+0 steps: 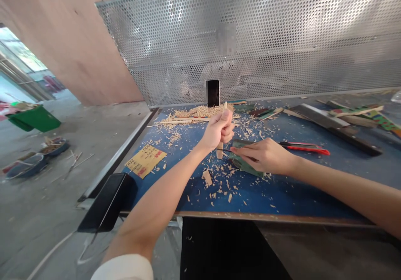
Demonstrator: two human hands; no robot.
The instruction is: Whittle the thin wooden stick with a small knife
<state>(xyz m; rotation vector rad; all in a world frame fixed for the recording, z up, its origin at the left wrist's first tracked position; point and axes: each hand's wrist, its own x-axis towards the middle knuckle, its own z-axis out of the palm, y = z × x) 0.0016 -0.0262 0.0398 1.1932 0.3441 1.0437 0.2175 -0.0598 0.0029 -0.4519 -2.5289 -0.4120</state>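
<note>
Two hands are in front of one upright phone [213,93]: the left hand [219,128] wraps one wooden stick [219,152] just before the phone, the right hand [266,156] pinches one thin tool [226,150] front-right of it; one yellow sandpaper sheet [146,161] lies front-left of the phone

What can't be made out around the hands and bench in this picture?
Head view: the middle of the wooden piece, hidden by the left hand.
Head view: the grip of the thin tool, covered by the right hand.
Head view: the clear object, cut off by the right edge.
Head view: whatever lies behind the pixelated patch.
</note>
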